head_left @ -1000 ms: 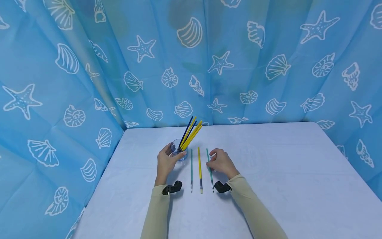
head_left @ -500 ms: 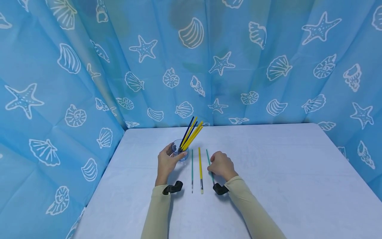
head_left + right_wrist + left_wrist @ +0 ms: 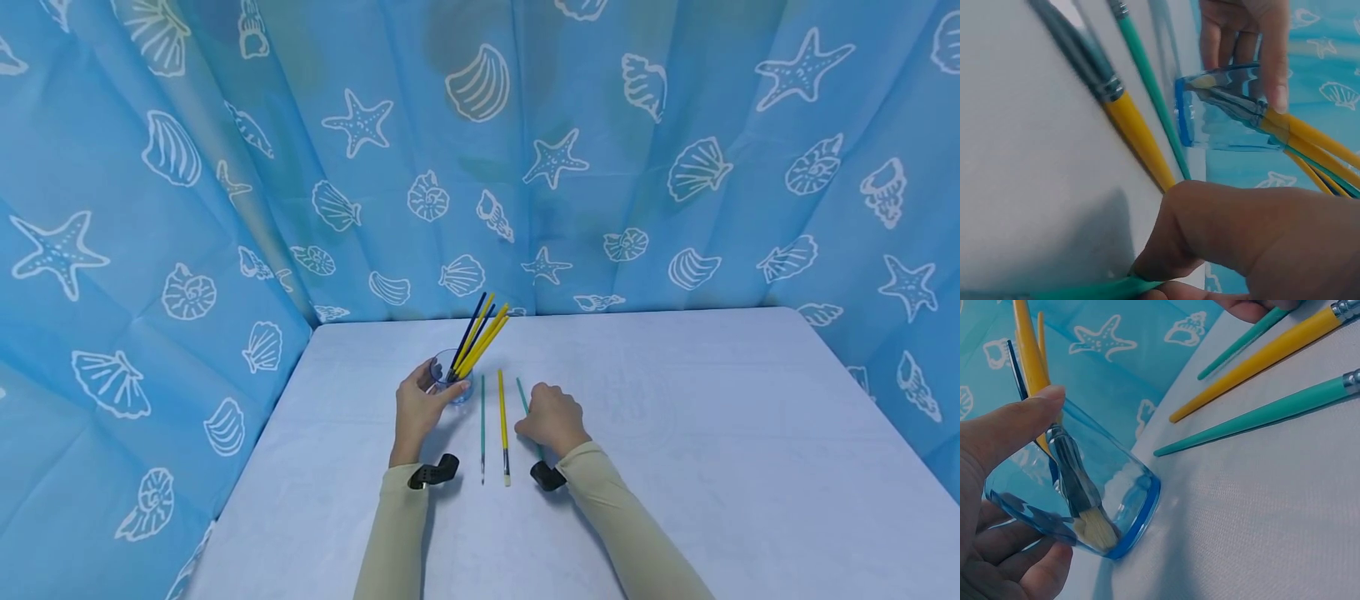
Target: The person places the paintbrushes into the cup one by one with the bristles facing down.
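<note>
My left hand (image 3: 420,412) grips a clear blue glass (image 3: 1147,515), thumb on the near side and fingers round the other. The glass holds several paintbrushes (image 3: 483,337), bristles down, their yellow and dark handles leaning right. On the right, my right hand (image 3: 553,417) pinches a green paintbrush (image 3: 522,397) between thumb and fingers around the middle of its handle; the hand and wrist camera hide its lower part. Between the hands a yellow paintbrush (image 3: 502,417) and another green paintbrush (image 3: 482,417) lie side by side, bristles toward me.
A white cloth covers the table (image 3: 697,400). Behind it and along the left hangs a blue curtain (image 3: 585,208) printed with shells and starfish. Black cameras (image 3: 435,472) sit on both wrists.
My right hand has moved down slightly and closed its fingers on the right green paintbrush, whose lower end has swung right a little. The left hand and glass stay in place.
</note>
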Demonstrator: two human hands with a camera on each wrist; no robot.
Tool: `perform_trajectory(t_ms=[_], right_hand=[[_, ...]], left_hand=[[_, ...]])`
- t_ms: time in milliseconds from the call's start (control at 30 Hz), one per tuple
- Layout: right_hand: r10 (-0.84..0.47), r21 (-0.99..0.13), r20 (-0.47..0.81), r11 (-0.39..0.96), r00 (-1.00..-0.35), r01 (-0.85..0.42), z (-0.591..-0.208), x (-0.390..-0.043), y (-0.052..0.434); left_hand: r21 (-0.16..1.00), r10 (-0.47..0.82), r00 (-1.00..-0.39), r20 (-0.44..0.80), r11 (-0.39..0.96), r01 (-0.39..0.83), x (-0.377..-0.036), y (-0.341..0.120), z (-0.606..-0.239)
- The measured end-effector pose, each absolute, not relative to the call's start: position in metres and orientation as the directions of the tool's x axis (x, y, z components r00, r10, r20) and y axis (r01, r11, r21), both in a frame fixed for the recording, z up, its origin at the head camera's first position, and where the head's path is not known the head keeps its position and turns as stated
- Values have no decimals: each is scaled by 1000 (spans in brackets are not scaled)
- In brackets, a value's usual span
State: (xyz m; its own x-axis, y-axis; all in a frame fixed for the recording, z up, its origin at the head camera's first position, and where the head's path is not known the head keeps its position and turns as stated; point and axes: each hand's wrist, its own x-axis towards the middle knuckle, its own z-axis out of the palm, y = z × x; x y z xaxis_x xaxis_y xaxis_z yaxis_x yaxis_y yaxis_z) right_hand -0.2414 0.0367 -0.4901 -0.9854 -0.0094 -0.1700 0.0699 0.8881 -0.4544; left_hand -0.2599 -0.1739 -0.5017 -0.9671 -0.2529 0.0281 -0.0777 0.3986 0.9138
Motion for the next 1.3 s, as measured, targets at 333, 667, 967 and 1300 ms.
perform_trajectory(t_ms=[333,667,967,1300], right_hand=[[23,-597,-217,788,-976,151,-491,-247,53],[15,-783,-196,599,-981,166,-486,-254,76],[70,-881,-158,440,-985,173,-477,-258,85],[106,-931,-101,340,-989,132,-471,-260,85]], left_hand=[[916,-248,-968,28,394,-75,-260,-176,-502],[914,-246,-969,36,399,-68,-259,-175,-503],[917,-242,-970,30,392,-70,-259,-176,-502],[918,-239,-970,34,392,-64,-260,-176,-503]])
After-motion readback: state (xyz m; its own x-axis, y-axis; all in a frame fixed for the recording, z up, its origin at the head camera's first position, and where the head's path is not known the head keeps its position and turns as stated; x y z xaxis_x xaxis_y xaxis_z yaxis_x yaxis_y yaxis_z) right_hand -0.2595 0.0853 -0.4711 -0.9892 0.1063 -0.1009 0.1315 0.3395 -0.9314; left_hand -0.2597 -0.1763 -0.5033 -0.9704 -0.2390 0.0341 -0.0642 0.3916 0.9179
